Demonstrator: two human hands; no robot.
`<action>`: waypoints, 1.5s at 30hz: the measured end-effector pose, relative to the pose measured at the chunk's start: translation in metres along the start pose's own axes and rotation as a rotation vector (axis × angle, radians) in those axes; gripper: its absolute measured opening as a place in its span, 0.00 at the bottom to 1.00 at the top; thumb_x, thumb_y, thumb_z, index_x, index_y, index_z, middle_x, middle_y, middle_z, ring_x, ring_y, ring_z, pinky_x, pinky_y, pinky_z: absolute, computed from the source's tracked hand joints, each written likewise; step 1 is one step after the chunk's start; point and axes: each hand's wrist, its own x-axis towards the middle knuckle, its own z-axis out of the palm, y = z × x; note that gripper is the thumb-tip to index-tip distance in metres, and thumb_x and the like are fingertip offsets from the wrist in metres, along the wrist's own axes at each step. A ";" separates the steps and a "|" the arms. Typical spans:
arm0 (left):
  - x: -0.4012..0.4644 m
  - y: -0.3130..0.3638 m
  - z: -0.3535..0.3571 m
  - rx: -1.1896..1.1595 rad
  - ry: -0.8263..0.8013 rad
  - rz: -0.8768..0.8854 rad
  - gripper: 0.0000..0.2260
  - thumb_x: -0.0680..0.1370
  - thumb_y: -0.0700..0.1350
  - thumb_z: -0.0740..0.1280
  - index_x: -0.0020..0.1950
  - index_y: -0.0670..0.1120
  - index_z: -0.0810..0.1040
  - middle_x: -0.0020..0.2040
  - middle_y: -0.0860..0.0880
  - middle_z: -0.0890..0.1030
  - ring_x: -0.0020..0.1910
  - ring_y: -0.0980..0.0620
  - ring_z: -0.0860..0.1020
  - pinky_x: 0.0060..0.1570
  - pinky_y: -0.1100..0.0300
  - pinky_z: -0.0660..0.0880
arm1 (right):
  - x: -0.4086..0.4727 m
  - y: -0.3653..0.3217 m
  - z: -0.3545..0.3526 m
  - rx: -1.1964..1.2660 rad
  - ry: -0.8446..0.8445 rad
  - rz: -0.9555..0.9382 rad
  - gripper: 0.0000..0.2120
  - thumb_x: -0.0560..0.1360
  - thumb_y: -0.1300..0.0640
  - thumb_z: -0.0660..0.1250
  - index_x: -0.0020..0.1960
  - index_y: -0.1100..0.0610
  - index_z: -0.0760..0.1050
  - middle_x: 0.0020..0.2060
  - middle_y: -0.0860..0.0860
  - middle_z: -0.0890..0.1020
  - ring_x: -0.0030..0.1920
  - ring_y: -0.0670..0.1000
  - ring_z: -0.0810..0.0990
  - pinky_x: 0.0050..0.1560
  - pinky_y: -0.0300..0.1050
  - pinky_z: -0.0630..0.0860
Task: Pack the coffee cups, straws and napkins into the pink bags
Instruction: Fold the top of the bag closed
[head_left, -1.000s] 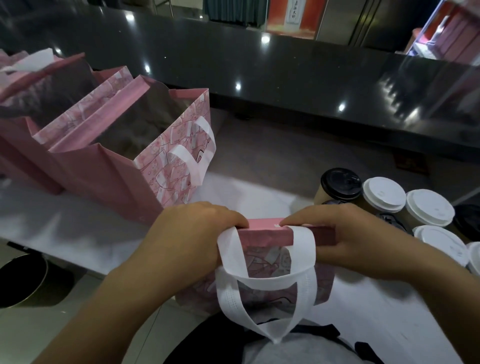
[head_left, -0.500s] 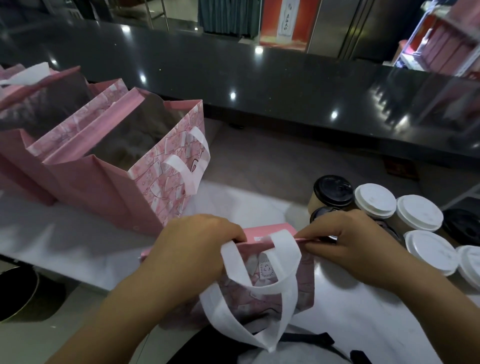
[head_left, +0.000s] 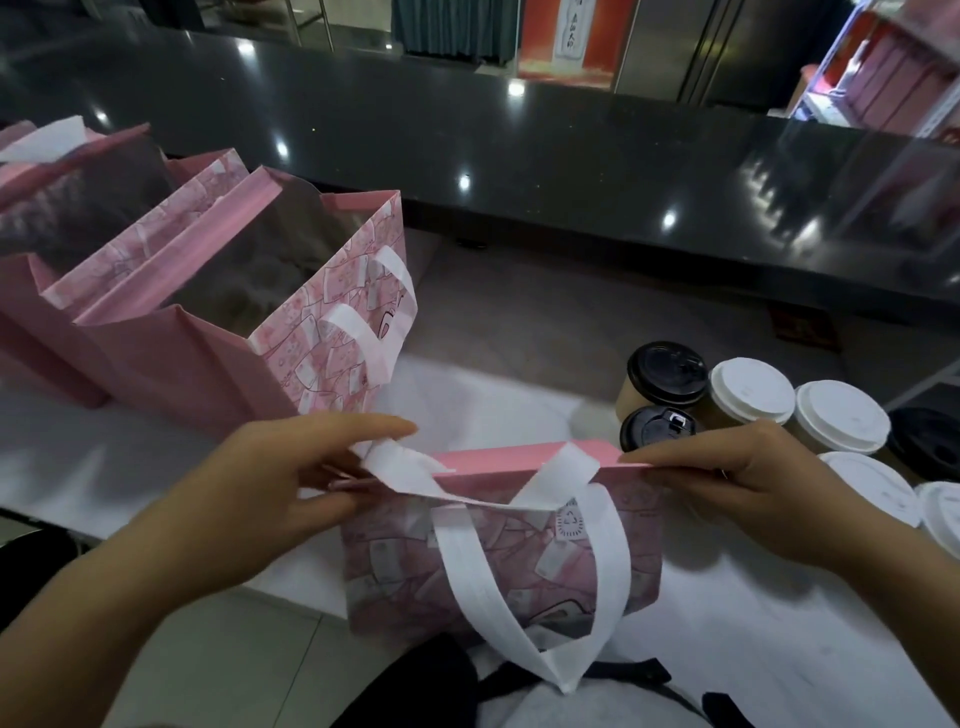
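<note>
A flat pink patterned bag (head_left: 519, 551) with white handles hangs over the near edge of the white counter, right in front of me. My left hand (head_left: 291, 478) pinches its top rim at the left corner. My right hand (head_left: 737, 473) pinches the rim at the right corner. The bag's mouth is only slightly parted. Several lidded coffee cups stand to the right: a black-lidded cup (head_left: 665, 374), another black lid (head_left: 657, 428) just behind the bag, and white-lidded cups (head_left: 750, 389). No straws or napkins are visible.
An opened pink bag (head_left: 218, 332) stands upright at the left, with more pink bags (head_left: 67, 218) behind it. A raised black glossy counter (head_left: 519, 156) runs across the back. The white counter (head_left: 779, 623) ends at its near edge by my body.
My hands have spread apart along the bag's rim, stretching the top out wider. The bag sits lower and more square to me than before.
</note>
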 end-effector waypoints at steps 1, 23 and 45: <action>-0.005 -0.002 0.000 -0.065 0.024 -0.013 0.23 0.69 0.40 0.76 0.60 0.61 0.81 0.52 0.61 0.84 0.50 0.61 0.83 0.51 0.67 0.79 | -0.001 0.001 0.001 0.021 -0.012 0.004 0.23 0.72 0.28 0.58 0.59 0.36 0.79 0.48 0.34 0.84 0.49 0.38 0.83 0.47 0.40 0.79; -0.029 -0.020 0.066 -0.542 -0.035 -0.206 0.54 0.61 0.63 0.80 0.75 0.72 0.47 0.72 0.65 0.70 0.72 0.61 0.68 0.69 0.57 0.67 | 0.084 -0.020 0.034 0.421 0.358 0.079 0.13 0.80 0.61 0.65 0.62 0.50 0.79 0.55 0.44 0.84 0.56 0.43 0.82 0.54 0.40 0.78; 0.007 -0.074 0.152 -0.937 0.111 -0.549 0.30 0.75 0.71 0.59 0.76 0.64 0.63 0.76 0.59 0.67 0.73 0.54 0.68 0.74 0.44 0.63 | -0.015 -0.010 0.150 0.902 0.333 0.553 0.16 0.79 0.39 0.57 0.66 0.34 0.66 0.64 0.35 0.75 0.63 0.34 0.74 0.58 0.40 0.75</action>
